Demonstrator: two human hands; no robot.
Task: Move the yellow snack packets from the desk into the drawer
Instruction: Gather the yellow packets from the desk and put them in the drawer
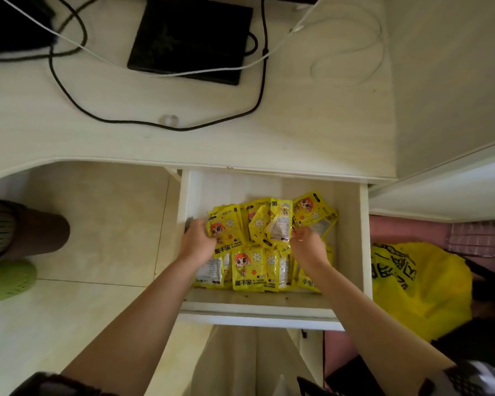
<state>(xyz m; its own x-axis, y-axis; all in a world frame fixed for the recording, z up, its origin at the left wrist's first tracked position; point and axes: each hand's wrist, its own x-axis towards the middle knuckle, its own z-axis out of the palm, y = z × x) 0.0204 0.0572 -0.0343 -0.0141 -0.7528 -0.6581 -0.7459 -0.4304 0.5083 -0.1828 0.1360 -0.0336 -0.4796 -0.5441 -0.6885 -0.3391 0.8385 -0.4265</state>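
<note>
Both hands in the open drawer [365,238] w/ the yellow packets [249,270] piled inside. Left hand [198,238] grips one packet; right hand [307,243], fingers curled, pinches another's edge.

We saw the packets [257,244] piled in the open drawer [365,238], the desk [183,144] above and behind it, a bag [417,284] on the floor to its right.

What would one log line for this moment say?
left hand: holds yellow packets | right hand: pinches packets | drawer: open, packets inside | desk: no packets visible
</note>
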